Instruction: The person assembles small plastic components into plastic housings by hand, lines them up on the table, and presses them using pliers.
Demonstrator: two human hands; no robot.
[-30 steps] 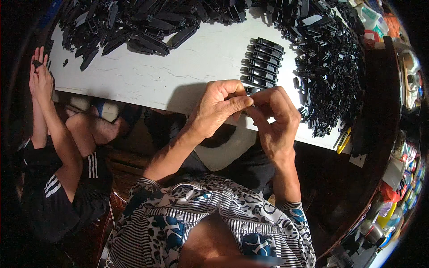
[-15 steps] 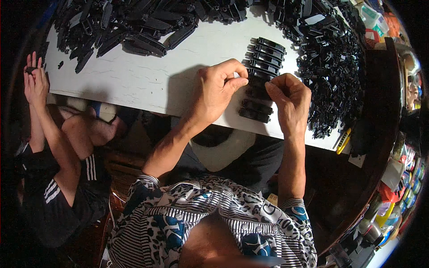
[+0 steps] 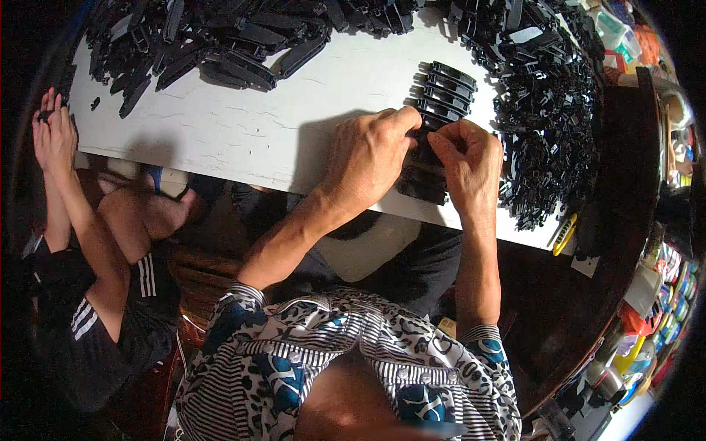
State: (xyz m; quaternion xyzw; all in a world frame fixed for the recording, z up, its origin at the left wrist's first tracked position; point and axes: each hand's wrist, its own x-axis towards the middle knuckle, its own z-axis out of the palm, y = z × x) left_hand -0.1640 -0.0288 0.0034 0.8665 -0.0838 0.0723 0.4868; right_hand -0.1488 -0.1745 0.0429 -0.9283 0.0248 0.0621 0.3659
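A row of slim, curved black plastic pieces (image 3: 450, 90) lies side by side on the white table, running from its front edge toward the back. My left hand (image 3: 371, 154) is at the row's left side, thumb and fingers pinched together at its middle. Across from it, my right hand (image 3: 471, 165) is also closed in a pinch at the right side of the row. The fingertips of both hands are close together over a dark piece. What they hold is hidden by shadow and fingers. Nearer the edge, more black pieces (image 3: 423, 184) lie in the left hand's shadow.
Large black plastic parts (image 3: 243, 44) are heaped along the back of the white table (image 3: 206, 125). Many small black clips (image 3: 548, 140) pile up at the right. A yellow-handled cutter (image 3: 565, 234) lies at the right front corner. At the left, another person's hands (image 3: 55, 136) hold a small dark piece.
My left hand has moved right, over the row, and its fingertips now come close to the right hand's. The right hand has shifted slightly left. The view has shifted slightly.
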